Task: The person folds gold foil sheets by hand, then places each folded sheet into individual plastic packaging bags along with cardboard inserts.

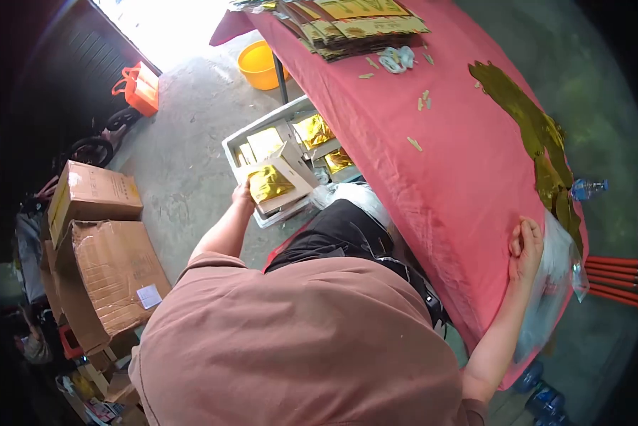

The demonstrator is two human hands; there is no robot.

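My left hand [243, 194] grips the edge of an open cardboard box [290, 172] with shiny gold foil [269, 184] in it, tilted over a grey plastic crate [228, 143]. More pale boxes lie in the crate, along with gold foil packets [313, 130]. On the pink tablecloth [446, 192] rests my right hand [527, 248], its fingers loosely curled in and nothing visible in them. Beside that hand, clear plastic sheeting [552, 273] hangs over the table edge. A strip of gold foil material [528, 117] runs along the table's far side.
Flat printed packaging [354, 28] is stacked at the table's top end, near a white plastic bundle [397, 59] and small pale scraps. Cardboard cartons [116, 273] stand on the floor at left. A yellow tub [259, 65] sits beyond the crate; orange-red poles [617, 279] lie at right.
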